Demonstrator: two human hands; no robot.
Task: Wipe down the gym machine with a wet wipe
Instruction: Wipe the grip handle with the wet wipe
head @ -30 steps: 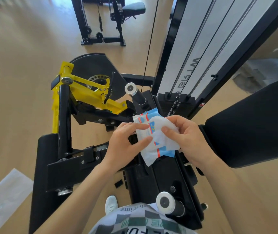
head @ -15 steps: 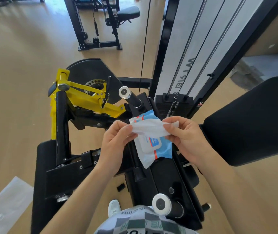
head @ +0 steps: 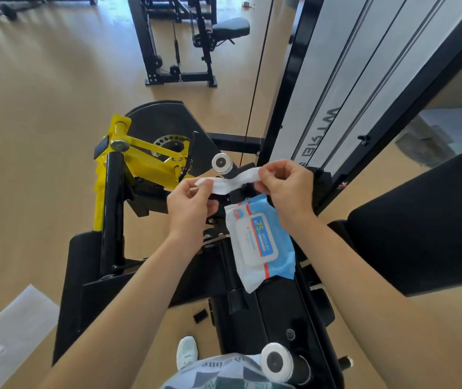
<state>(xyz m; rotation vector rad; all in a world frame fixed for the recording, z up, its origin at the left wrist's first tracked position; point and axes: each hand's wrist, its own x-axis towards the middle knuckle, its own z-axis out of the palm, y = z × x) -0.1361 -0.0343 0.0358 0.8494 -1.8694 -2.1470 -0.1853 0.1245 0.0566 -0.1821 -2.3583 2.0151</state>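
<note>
Both ends pinched: left hand (head: 190, 203), right hand (head: 286, 189) stretch the wet wipe (head: 230, 182) open; next it needs pressing onto the gym machine (head: 269, 313)

Pale tan floor (head: 41, 108), distant black rack (head: 179, 46).

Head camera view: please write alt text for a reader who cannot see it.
The left hand and the right hand each pinch one end of a white wet wipe, stretched between them. Below, the blue wipe pack lies on the black gym machine.
</note>
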